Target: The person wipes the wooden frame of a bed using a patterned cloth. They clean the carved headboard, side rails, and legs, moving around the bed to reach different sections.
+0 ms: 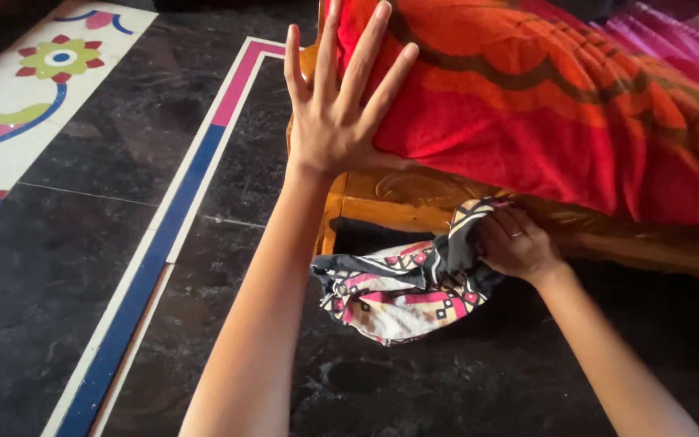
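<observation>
Soft cloth (402, 287), black with pink and white shapes, hung in a bunch near the dark floor (58, 267). The right hand (515, 243) was shut tight on its top. It looked light and floppy, so a bunched fistful seemed the best grip. Farther off, the left hand (337, 113) was spread wide and held nothing, flat against the red and orange blanket (544, 105) on the wooden bed frame (414, 198).

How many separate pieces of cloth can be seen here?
3. A patterned cloth bunched in the right hand; a red-orange blanket under the left hand; a pink striped fabric top right. More may be hidden.
</observation>
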